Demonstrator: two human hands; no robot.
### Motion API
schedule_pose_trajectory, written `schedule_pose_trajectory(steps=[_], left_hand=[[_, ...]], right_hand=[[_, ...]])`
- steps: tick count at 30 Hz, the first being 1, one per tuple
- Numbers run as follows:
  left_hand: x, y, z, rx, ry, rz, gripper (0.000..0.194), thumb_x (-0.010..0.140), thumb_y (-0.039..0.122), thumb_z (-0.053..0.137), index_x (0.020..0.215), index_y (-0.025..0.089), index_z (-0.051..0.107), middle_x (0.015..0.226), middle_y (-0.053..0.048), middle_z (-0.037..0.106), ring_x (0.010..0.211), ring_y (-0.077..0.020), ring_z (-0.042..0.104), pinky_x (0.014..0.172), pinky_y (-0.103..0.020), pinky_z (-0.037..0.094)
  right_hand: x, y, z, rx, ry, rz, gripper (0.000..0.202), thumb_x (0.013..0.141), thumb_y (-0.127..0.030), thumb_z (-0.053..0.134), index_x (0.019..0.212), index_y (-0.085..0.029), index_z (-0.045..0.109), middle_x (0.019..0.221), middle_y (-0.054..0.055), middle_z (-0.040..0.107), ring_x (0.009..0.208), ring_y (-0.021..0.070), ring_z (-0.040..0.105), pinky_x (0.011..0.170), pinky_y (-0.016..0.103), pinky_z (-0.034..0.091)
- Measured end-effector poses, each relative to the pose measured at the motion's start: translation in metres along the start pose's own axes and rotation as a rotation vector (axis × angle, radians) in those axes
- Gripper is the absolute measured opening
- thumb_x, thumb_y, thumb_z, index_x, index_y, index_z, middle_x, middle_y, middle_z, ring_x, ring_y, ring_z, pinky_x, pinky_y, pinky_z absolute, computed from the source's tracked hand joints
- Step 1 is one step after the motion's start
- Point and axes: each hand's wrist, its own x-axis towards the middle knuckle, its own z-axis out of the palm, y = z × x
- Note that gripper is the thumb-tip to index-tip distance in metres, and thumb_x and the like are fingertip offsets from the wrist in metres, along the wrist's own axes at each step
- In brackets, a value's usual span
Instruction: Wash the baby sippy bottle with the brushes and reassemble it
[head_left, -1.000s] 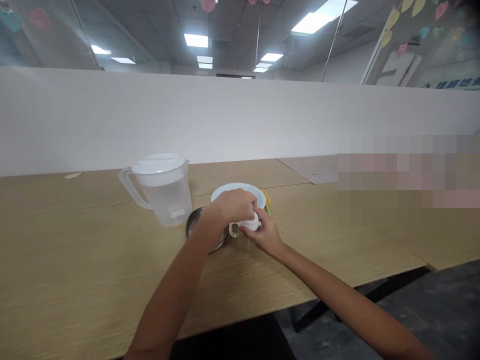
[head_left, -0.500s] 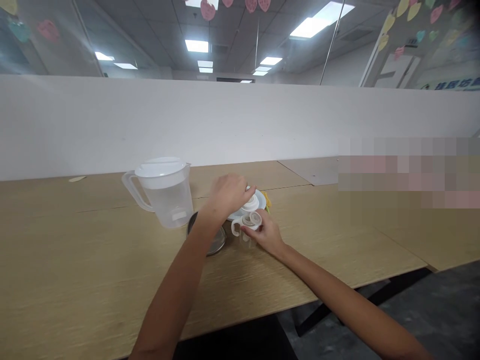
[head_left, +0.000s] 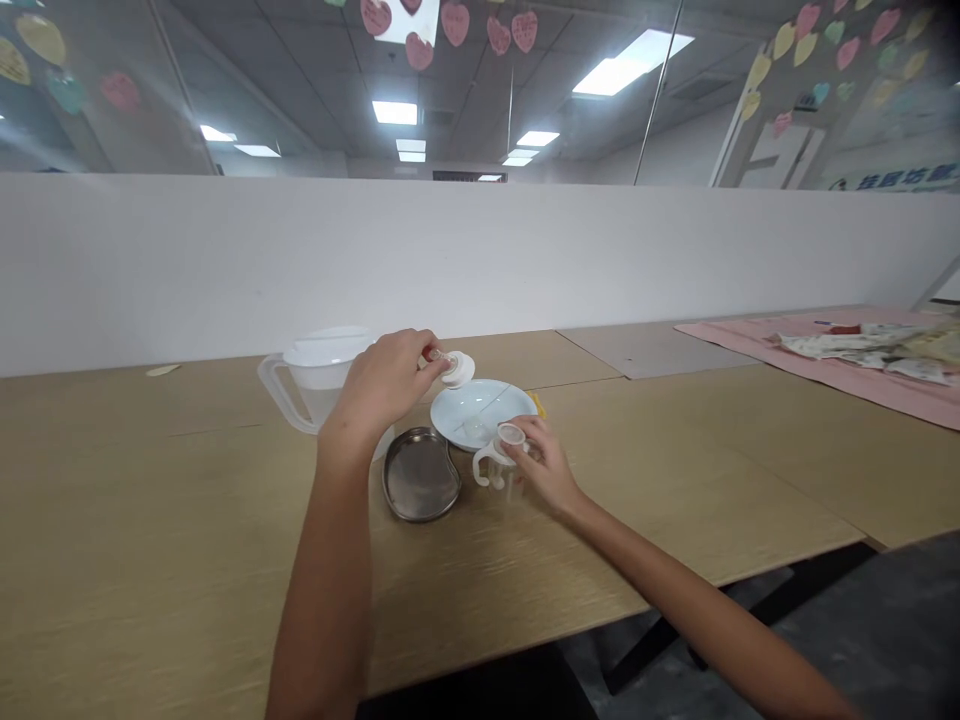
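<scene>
My left hand (head_left: 386, 385) is closed in a pinch on a white screw collar with a clear teat (head_left: 459, 370), raised in the air at the left rim of a pale blue bowl (head_left: 442, 402). In my right hand (head_left: 551, 465) is a clear baby bottle (head_left: 512, 434) with a white curved handle, its round mouth uncovered and facing up. The fingers wrap around its neck, in front of the bowl. A metal kidney dish (head_left: 421, 480) lies on the table between my forearms. Inside the bowl is a clear item I cannot make out well.
A translucent lidded pitcher (head_left: 306, 380) stands on the left, partly behind my left hand. Something yellow (head_left: 540, 404) shows behind the bowl. At the far right a pink cloth (head_left: 720, 332) carries crumpled fabric items (head_left: 862, 348). A white wall (head_left: 525, 260) backs the table.
My left hand has moved left, carrying the collar and teat away from above the bottle. The bowl and kidney dish are less covered. My right hand still holds the bottle.
</scene>
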Motion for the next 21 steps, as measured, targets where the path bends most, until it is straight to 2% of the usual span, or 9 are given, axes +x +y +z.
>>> schedule_pose_trajectory(steps=[3,6,8,11,13,17,21], left_hand=[[-0.002,-0.008,-0.004,-0.019,-0.007,-0.032,0.021,0.082,0.035,0.046,0.084,0.021,0.061,0.089,-0.002,0.064,0.079,-0.0182,0.056,0.063,-0.026,0.036],[-0.003,-0.015,-0.007,-0.038,-0.008,-0.059,0.02,0.081,0.036,0.047,0.084,0.021,0.061,0.088,-0.001,0.064,0.078,-0.0183,0.057,0.064,-0.026,0.037],[-0.004,-0.019,-0.008,-0.047,-0.016,-0.069,0.02,0.08,0.036,0.049,0.083,0.021,0.061,0.087,-0.001,0.065,0.078,-0.0184,0.057,0.065,-0.027,0.038],[-0.003,-0.024,-0.008,-0.055,-0.046,-0.07,0.019,0.079,0.034,0.049,0.085,0.021,0.061,0.089,-0.001,0.065,0.079,-0.0185,0.057,0.066,-0.027,0.039],[-0.002,-0.024,-0.006,-0.054,-0.073,-0.054,0.018,0.08,0.032,0.049,0.088,0.022,0.061,0.09,-0.001,0.065,0.081,-0.0184,0.058,0.067,-0.028,0.039],[0.0,-0.022,-0.002,-0.058,-0.128,-0.008,0.019,0.08,0.029,0.047,0.091,0.022,0.061,0.095,0.0,0.065,0.086,-0.0188,0.058,0.068,-0.027,0.04],[0.0,-0.018,0.001,-0.055,-0.166,0.037,0.019,0.08,0.026,0.048,0.092,0.022,0.062,0.097,0.0,0.064,0.089,-0.019,0.058,0.07,-0.027,0.041]], right_hand=[[0.014,-0.007,-0.004,0.144,0.086,0.087,0.035,0.077,-0.049,0.058,0.092,-0.018,0.064,0.101,0.007,0.057,0.094,0.0207,0.052,0.084,0.033,0.04],[0.044,-0.021,-0.015,0.282,0.09,0.237,0.034,0.076,-0.047,0.06,0.088,-0.015,0.064,0.086,0.006,0.061,0.079,0.0162,0.053,0.072,0.027,0.042],[0.07,-0.031,-0.027,0.339,-0.026,0.305,0.032,0.076,-0.044,0.059,0.084,-0.013,0.063,0.069,0.004,0.058,0.066,0.0125,0.05,0.06,0.022,0.039],[0.109,-0.035,-0.044,0.371,-0.314,0.378,0.031,0.075,-0.038,0.063,0.09,-0.011,0.062,0.068,0.004,0.059,0.056,0.0091,0.047,0.047,0.018,0.034],[0.127,-0.03,-0.051,0.372,-0.437,0.409,0.032,0.075,-0.037,0.064,0.092,-0.01,0.06,0.071,0.005,0.059,0.054,0.0084,0.048,0.044,0.017,0.034],[0.142,-0.002,-0.054,0.325,-0.51,0.478,0.033,0.075,-0.038,0.065,0.094,-0.013,0.057,0.078,0.006,0.061,0.05,0.0091,0.052,0.038,0.018,0.038],[0.141,0.036,-0.049,0.226,-0.566,0.491,0.029,0.072,-0.034,0.068,0.085,-0.012,0.056,0.082,0.009,0.062,0.063,0.0138,0.06,0.049,0.02,0.049]])
